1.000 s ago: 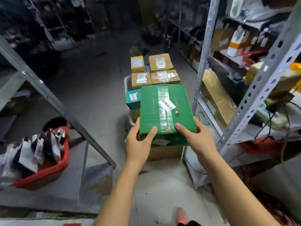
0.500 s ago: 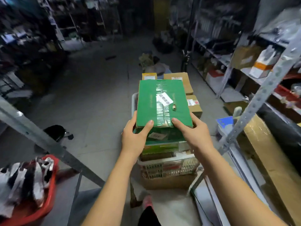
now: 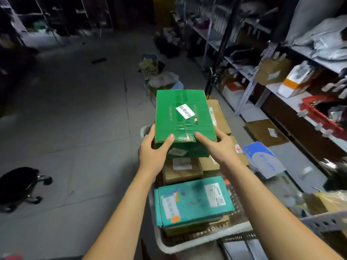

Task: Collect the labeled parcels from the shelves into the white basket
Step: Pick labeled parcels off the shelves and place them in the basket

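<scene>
A green cardboard box with a white label on top is held over the white basket. My left hand grips its near left corner, thumb on top. My right hand grips the near right corner the same way. Inside the basket lie a teal labeled parcel at the near end and brown labeled cartons under and beyond the green box. Another brown carton shows to the right of the green box.
Metal shelving with boxes, grey bags and a red crate runs along the right. A blue-white mailer and a flat brown carton lie right of the basket. A black wheeled stool stands left. Bags sit on the floor ahead.
I have stepped closer, so the basket now lies right below me. The green box, still in both hands, has moved out over the far end of the basket.
</scene>
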